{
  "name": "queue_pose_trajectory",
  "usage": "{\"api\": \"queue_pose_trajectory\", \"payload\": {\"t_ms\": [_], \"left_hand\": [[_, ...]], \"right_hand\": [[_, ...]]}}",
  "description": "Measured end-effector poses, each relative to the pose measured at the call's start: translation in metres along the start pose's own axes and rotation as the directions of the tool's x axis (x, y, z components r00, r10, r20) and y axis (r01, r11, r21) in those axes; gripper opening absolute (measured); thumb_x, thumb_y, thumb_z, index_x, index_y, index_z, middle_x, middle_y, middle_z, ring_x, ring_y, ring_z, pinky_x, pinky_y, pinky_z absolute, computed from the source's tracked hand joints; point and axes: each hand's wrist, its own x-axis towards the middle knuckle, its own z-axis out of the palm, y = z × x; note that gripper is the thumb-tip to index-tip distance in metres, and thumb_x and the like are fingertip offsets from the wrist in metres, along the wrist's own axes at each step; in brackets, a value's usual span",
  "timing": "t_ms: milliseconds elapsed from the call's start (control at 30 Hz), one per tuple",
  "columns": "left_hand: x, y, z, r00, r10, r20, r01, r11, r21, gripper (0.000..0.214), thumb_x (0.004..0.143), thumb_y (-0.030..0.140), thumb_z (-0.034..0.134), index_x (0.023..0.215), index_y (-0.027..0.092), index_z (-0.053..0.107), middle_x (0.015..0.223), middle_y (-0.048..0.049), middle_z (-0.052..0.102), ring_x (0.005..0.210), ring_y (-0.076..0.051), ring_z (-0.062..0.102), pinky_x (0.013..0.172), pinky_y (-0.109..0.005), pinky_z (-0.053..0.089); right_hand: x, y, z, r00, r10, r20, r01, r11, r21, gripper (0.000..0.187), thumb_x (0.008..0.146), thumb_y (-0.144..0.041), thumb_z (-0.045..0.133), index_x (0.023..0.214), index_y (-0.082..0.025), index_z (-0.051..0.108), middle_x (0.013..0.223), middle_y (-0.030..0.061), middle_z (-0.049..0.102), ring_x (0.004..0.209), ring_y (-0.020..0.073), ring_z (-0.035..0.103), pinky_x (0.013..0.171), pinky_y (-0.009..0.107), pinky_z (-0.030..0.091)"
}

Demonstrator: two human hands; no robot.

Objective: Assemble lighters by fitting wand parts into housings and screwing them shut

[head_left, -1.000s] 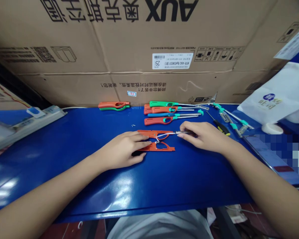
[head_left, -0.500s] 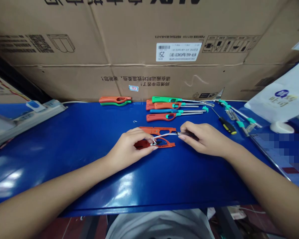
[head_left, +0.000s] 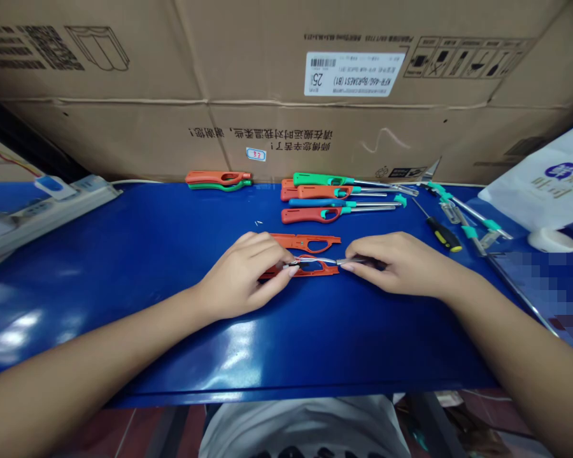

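Observation:
My left hand [head_left: 243, 275] is closed in a pinch, fingertips on a small black part [head_left: 293, 264] from which thin white wire [head_left: 319, 259] runs. Opposite it, my right hand [head_left: 401, 266] grips a slim metal-tipped tool [head_left: 344, 261]; its tip meets the wire's far end. Most of that tool is hidden by fingers, so its kind is unclear. Below the wire lies one orange lighter shell half [head_left: 332, 271], partly covered by my left hand. Just behind it rests the other orange shell half [head_left: 293, 242], with an oval trigger opening.
Several assembled lighters [head_left: 310, 215] lie in a stack behind my hands. Two lighter handles [head_left: 214, 176] are at the back left. A screwdriver [head_left: 444, 235] and metal tubes with teal parts [head_left: 470, 232] lie right. A power strip [head_left: 71, 203] stands left, a cardboard box [head_left: 267, 114] behind.
The wire has gone from a loose curl to a nearly straight line between my hands. My left fingertips have shifted slightly on the black part. The camera view has tilted downward.

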Motion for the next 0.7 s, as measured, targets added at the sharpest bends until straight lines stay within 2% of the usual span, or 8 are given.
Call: {"api": "queue_pose_trajectory", "payload": {"t_ms": [167,333,533,700], "left_hand": [[0.001,-0.001,-0.002,0.997,0.069,0.033,-0.072,0.992,0.103,0.023,0.103,0.027,0.05,0.09,0.017,0.066,0.081,-0.0043,0.066,0.078,-0.018,0.057,0.072,-0.033,0.037],[0.0,-0.009,0.001,1.0,0.022,0.01,-0.023,0.992,0.124,0.023,0.103,0.028,0.052,0.096,0.017,0.071,0.088,-0.0049,0.073,0.08,-0.018,0.059,0.074,-0.031,0.039],[-0.001,-0.02,0.007,0.999,-0.01,-0.051,0.01,1.0,-0.001,0.021,0.101,0.028,0.057,0.098,0.017,0.076,0.089,-0.0043,0.078,0.078,-0.017,0.065,0.076,-0.03,0.045],[0.002,-0.012,0.007,0.983,-0.161,-0.083,0.144,0.973,-0.183,0.016,0.096,0.025,0.065,0.097,0.017,0.079,0.087,-0.0032,0.079,0.076,-0.015,0.068,0.073,-0.024,0.051]], "right_hand": [[0.002,-0.003,0.0,0.997,-0.037,0.074,0.036,0.999,0.021,0.035,0.105,-0.043,0.041,0.091,-0.023,0.065,0.08,0.0015,0.068,0.07,0.0169,0.061,0.063,0.029,0.036],[0.002,-0.004,0.001,0.995,0.022,0.1,-0.026,0.999,0.045,0.024,0.104,-0.042,0.043,0.102,-0.026,0.061,0.076,-0.0014,0.066,0.064,0.0162,0.059,0.059,0.027,0.034],[0.002,-0.004,0.001,0.991,0.074,0.108,-0.084,0.992,0.096,0.021,0.105,-0.043,0.041,0.104,-0.026,0.054,0.073,-0.0035,0.063,0.062,0.0152,0.056,0.059,0.026,0.032],[0.002,-0.002,0.001,0.988,0.14,0.069,-0.143,0.989,0.041,0.027,0.105,-0.045,0.037,0.107,-0.025,0.054,0.076,-0.0015,0.064,0.064,0.0169,0.059,0.061,0.028,0.032]]}}
